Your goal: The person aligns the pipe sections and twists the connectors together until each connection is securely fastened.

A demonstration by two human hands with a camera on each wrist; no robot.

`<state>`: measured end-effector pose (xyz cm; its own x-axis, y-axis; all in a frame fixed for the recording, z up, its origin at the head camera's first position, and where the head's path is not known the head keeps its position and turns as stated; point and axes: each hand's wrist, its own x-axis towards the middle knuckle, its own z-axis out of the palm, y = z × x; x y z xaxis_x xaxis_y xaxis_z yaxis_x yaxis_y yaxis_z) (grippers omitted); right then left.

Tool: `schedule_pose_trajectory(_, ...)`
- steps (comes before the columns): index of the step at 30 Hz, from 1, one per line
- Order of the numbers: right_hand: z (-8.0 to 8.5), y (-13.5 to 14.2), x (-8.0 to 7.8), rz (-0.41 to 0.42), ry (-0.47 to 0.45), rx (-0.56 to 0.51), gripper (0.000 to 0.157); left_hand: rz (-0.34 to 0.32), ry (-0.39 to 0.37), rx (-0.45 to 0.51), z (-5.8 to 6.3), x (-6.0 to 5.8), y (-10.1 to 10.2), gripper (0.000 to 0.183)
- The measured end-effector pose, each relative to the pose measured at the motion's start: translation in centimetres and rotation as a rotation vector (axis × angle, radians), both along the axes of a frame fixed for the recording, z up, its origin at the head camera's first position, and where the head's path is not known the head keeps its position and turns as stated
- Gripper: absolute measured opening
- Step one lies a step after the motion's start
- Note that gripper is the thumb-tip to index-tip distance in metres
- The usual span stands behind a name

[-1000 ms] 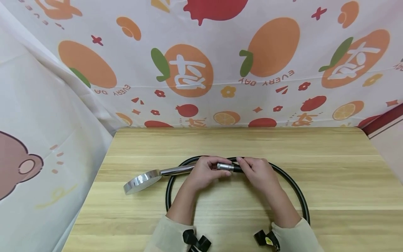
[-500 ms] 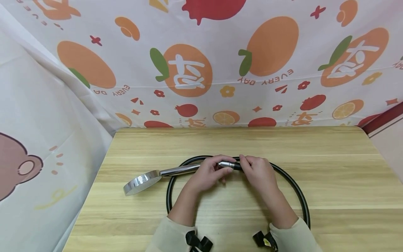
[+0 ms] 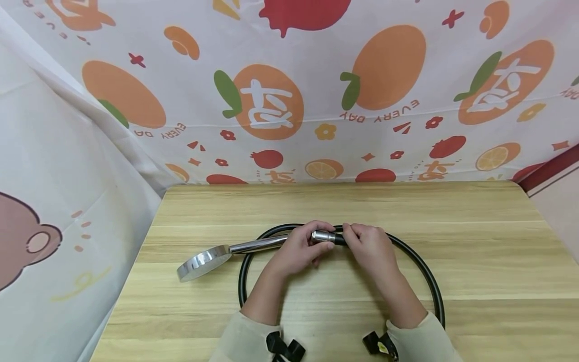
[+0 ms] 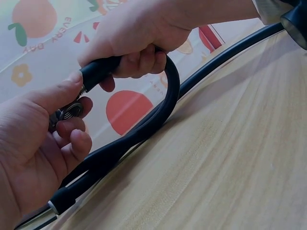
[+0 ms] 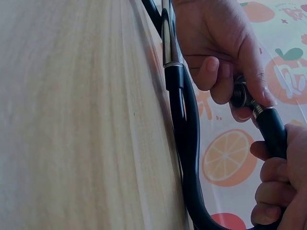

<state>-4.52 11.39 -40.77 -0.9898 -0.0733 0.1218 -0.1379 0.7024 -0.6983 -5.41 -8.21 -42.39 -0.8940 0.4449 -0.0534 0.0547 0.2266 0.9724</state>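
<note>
A chrome shower head [image 3: 205,261] lies at the left of the table, its handle [image 3: 258,245] running under my left hand [image 3: 296,251]. The handle's end meets a black hose [image 5: 192,163] at a dark collar. My left thumb and fingers pinch a small silver fitting [image 3: 322,236] at the hose's other end; its threaded side opening [image 4: 72,111] shows in the left wrist view. My right hand [image 3: 373,246] grips the black hose end [image 5: 272,132] just beside that fitting, fingers curled round it. Part of the fitting is hidden by the left fingers.
The hose loops in a wide arc over the wooden table [image 3: 488,261], passing behind both hands and down beside the forearms. A fruit-printed curtain [image 3: 325,90] hangs along the back edge. Black wrist cameras [image 3: 286,347] sit at the sleeves.
My left hand has shifted slightly up and right, and its fingers have changed their hold on the fitting, which looks turned. The right hand has barely moved; the shower head stays put.
</note>
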Motion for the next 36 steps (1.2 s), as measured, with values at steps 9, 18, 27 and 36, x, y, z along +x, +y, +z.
schedule_pose_trajectory(9,0.1,-0.3,0.1,-0.015,0.022,0.004,0.014,0.041,0.138,-0.071,0.1,0.1,0.2,0.033)
schedule_pose_trajectory(18,0.3,-0.3,0.4,0.053,0.093,0.037,0.021,0.063,0.239,-0.086,0.0,0.0,0.2,0.027)
schedule_pose_trajectory(27,0.5,1.4,0.4,0.368,0.156,-0.133,0.025,0.034,0.174,-0.051,0.7,-0.1,-0.2,0.021)
schedule_pose_trajectory(36,-0.1,1.7,0.0,0.419,0.175,-0.208,0.022,-0.001,-0.026,0.117,0.5,-0.2,-0.7,0.018)
